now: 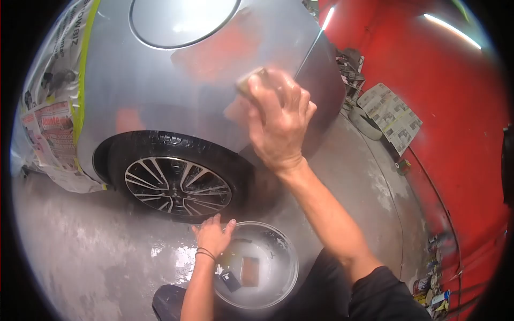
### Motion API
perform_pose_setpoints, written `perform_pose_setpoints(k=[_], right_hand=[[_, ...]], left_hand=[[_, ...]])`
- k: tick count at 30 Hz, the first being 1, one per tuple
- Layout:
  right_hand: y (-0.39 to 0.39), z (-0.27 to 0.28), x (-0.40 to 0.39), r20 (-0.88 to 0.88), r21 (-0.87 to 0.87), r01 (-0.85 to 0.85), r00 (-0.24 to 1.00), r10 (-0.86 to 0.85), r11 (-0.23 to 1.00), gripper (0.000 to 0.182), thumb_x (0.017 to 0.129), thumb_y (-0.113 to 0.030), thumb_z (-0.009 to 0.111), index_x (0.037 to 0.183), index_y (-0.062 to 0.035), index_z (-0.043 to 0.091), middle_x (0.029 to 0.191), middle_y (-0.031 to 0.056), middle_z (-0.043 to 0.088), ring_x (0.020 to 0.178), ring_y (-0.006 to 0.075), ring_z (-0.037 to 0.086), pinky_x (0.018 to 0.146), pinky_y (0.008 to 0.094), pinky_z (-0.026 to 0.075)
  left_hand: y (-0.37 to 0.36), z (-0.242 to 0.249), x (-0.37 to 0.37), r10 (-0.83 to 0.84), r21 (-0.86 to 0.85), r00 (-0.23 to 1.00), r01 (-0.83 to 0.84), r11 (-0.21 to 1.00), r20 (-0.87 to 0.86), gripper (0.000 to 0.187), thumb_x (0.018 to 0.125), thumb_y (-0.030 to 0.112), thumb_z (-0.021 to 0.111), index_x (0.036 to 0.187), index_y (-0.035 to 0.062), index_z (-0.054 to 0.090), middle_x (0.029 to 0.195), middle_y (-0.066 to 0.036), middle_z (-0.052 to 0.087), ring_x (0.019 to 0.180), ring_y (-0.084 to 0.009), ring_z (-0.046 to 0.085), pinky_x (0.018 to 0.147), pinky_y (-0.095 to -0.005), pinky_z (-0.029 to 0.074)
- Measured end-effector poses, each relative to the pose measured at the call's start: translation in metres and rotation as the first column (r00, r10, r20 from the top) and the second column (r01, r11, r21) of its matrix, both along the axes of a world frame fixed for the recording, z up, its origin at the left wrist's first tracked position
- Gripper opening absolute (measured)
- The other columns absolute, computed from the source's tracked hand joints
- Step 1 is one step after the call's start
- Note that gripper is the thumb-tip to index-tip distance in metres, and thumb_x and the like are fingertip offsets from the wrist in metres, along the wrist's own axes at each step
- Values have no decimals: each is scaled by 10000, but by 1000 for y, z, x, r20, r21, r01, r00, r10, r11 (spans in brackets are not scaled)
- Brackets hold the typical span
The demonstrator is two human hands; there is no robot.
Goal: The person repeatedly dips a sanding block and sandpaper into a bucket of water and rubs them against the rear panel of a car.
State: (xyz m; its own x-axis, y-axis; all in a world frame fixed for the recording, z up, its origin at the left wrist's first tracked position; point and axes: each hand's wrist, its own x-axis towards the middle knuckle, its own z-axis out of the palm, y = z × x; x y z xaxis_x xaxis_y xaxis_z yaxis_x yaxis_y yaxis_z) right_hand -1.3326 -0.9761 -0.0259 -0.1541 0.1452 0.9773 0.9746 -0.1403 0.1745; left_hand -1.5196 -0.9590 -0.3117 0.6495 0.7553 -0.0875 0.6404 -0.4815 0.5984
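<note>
My right hand (281, 115) is closed around a small tan sanding block (251, 80), held against the grey car panel (176, 101) behind the wheel arch. Reddish-orange patches (219, 51) show in the paint up and left of the block. Lower down, my left hand (212, 235) has its fingers spread at the left rim of a clear round basin (293, 251), just below the tire (243, 176). Inside the basin lie a brown rectangular piece (250, 272) and a small dark block (230, 280).
Newspaper and plastic masking (53, 134) cover the car on the left, edged with yellow-green tape (84, 69). A newspaper-covered panel (391, 117) leans by the red wall (455, 107). Cans (439, 299) and a hose (436, 192) lie along the right side of the wet concrete floor (107, 235).
</note>
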Motion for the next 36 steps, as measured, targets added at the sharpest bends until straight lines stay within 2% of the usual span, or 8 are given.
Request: perform_pose_setpoints(k=[3,7,13,17,21,25,30,36], right_hand=[[-13,31,24,130,-60,31,991,-23,998,457,830,-184,848,1275,-235,762,1384,19,654,1186,294,596,988,497,420],[7,85,33,31,93,72,997,-75,993,435,848,-195,842,1274,-231,760,1387,25,631,1177,321,601,969,520,439],[-23,35,25,178,-181,5,984,28,983,448,818,-180,860,1254,-227,769,1401,29,638,1166,286,611,949,497,433],[11,49,21,75,36,-36,997,33,999,423,845,-195,856,1258,-228,769,1391,29,642,1146,283,606,924,484,428],[-8,-22,4,115,-135,-101,986,117,986,444,826,-184,873,1256,-253,791,1343,31,671,1160,281,630,954,465,415],[6,18,-5,137,-148,-84,985,104,985,444,815,-202,884,1246,-263,800,1349,25,689,1191,259,620,996,455,393],[-3,-17,10,185,-136,-56,979,81,989,437,815,-186,888,1238,-262,807,1365,17,684,1215,278,592,998,434,405],[0,-22,1,165,-184,-97,978,128,978,416,809,-130,889,1194,-261,802,1377,18,672,1189,299,578,998,420,408]], left_hand=[[3,-4,0,18,16,1000,-18,1000,-8,850,1066,739,494,1528,41,642,1512,-232,678,1409,-453,635,1234,-810,274],[2,2,0,-18,-76,1000,19,997,5,821,1083,699,492,1532,26,631,1484,-248,692,1412,-449,634,1260,-752,278],[5,-3,-1,-11,-75,1000,10,997,-2,846,1072,733,490,1524,33,639,1437,-274,716,1368,-457,666,1220,-716,363],[5,3,4,-30,-82,1000,29,996,-7,845,1070,727,490,1504,21,654,1445,-276,711,1373,-448,664,1214,-694,380],[8,0,5,-35,-85,999,34,996,-15,845,1073,727,477,1494,18,661,1431,-273,718,1363,-450,668,1214,-686,385],[9,-7,7,-46,-96,999,48,994,18,848,1083,725,459,1466,2,682,1353,-274,756,1328,-462,689,1214,-691,380],[7,6,3,-58,-134,998,54,989,-31,842,1089,716,458,1478,1,676,1371,-274,749,1334,-460,686,1227,-702,360],[10,-13,9,-48,-100,998,52,994,49,832,1093,704,460,1458,-11,682,1334,-306,749,1294,-462,705,1184,-601,465]])
